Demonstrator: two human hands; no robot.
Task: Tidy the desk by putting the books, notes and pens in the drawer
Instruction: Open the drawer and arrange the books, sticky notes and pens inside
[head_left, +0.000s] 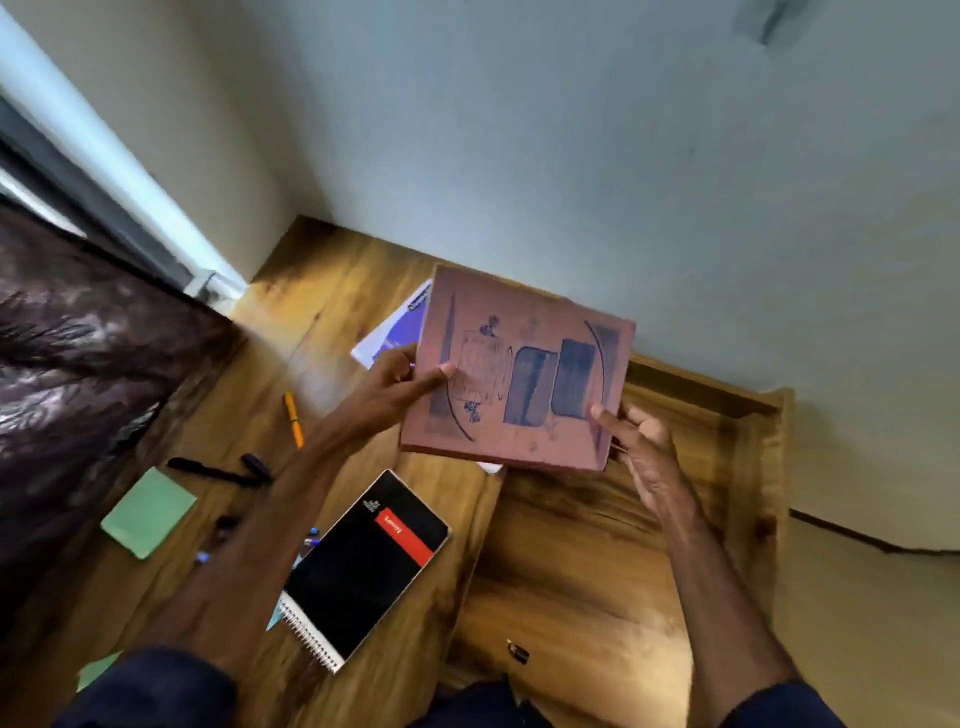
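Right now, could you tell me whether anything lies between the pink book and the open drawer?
Nothing visible does. The left hand and right hand hold the book above the drawer; the part right under it is hidden.

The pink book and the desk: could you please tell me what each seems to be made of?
The pink book looks like matte card or paper: a dull cover with faded blue print. The desk looks like wood or wood-grain laminate, fairly glossy: streaked grain, soft glare.

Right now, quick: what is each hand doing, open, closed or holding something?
Left hand: holding the pink book by its left edge, thumb on the cover.
Right hand: holding the same book at its right edge, thumb on top.
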